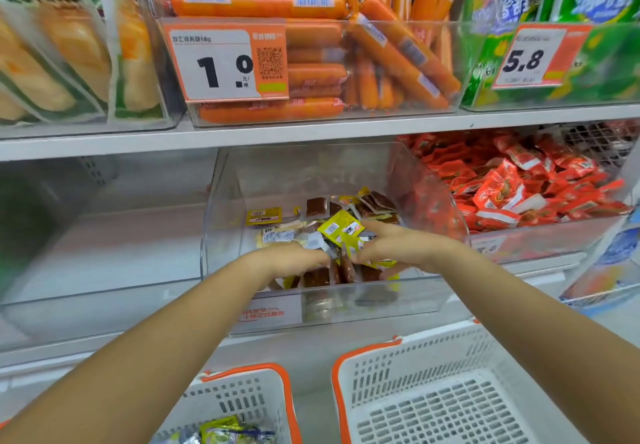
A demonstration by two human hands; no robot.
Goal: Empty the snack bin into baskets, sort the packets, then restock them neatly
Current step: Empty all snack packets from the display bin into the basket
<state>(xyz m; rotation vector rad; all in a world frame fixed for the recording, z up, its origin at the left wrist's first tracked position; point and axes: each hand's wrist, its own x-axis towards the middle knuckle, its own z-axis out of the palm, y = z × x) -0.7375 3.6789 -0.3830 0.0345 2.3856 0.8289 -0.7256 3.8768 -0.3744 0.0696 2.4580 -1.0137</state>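
Note:
A clear plastic snack bin (221, 236) sits on the middle shelf, holding several small yellow and brown packets (346, 215). Both my hands are inside it, above the front wall. My left hand (287, 258) and my right hand (391, 244) close in from either side on a bunch of yellow packets (341, 232), fingers curled around them. Below, a white basket with orange rim (249, 395) holds a few yellow packets (225, 429). A second white basket (433, 391) to its right shows only its bare perforated floor.
A bin of red packets (519, 184) stands right of the snack bin. The clear bin to the left (104, 236) shows nothing inside. On the upper shelf are bins of orange sausages (311, 63), bread-like packs (69, 45) and green packs (571, 28), with price tags.

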